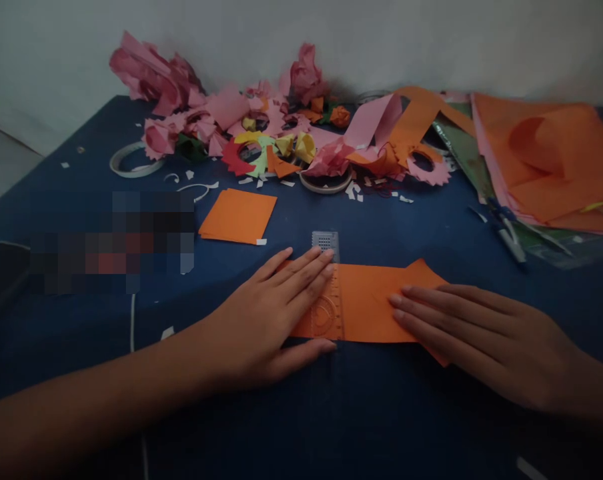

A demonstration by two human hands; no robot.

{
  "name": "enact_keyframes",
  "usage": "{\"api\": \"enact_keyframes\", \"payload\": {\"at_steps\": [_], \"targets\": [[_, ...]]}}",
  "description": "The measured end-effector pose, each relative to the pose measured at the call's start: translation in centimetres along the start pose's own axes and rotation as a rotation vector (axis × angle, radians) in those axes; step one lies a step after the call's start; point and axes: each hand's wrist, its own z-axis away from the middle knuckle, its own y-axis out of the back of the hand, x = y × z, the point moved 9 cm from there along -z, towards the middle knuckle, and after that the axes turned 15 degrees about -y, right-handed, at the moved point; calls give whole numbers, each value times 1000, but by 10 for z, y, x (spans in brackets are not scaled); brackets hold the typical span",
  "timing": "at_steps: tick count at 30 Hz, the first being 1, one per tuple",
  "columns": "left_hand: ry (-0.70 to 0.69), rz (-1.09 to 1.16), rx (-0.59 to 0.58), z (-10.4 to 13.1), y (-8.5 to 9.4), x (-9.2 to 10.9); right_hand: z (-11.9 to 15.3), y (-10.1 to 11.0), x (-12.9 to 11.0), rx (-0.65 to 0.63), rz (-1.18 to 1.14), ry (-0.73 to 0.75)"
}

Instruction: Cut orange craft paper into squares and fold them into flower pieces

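Observation:
An orange paper strip (369,303) lies flat on the dark blue table, its right end raised into a folded or curled corner. Across its left part rests a clear plastic ruler (325,243) with cut-out shapes, upright in the view. My left hand (286,303) presses down on the ruler and the strip, fingers stretched and thumb at the near edge. Flat on the strip's right end lies my right hand (476,333), fingers extended side by side. Beyond my left hand sits a small stack of orange paper squares (239,215).
Crumpled pink paper (156,73), paper rings (246,155) and tape rolls (134,160) line the table's back. Large orange sheets (546,153) lie at the back right, with scissors (506,230) in front. White scraps are scattered about. A blurred-out patch (114,241) covers something at left.

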Motion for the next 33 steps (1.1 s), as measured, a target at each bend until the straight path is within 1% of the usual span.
{"api": "enact_keyframes", "payload": {"at_steps": [2, 5, 12, 23, 26, 29, 32, 33], "targets": [[-9, 13, -15, -1, -1, -1, 0, -2, 2, -17, -26, -30], [-20, 28, -18, -1, -1, -1, 2, -3, 5, -7, -79, -105], [-19, 56, 6, 1, -1, -2, 4, -5, 5, -36, -101, -120], [-33, 23, 7, -1, 0, 0, 5, -7, 7, -47, -108, -108], [-32, 22, 9, -2, 0, 0, -8, 2, 9, -29, -166, -74], [-38, 11, -15, -3, 0, 1, -34, 10, 15, -55, -209, -60], [-45, 1, -38, -3, -1, 2, -62, 1, 28, -188, -242, -90], [-45, -1, -40, -3, 0, 2, -70, -4, 29, -243, -259, -63]]}}
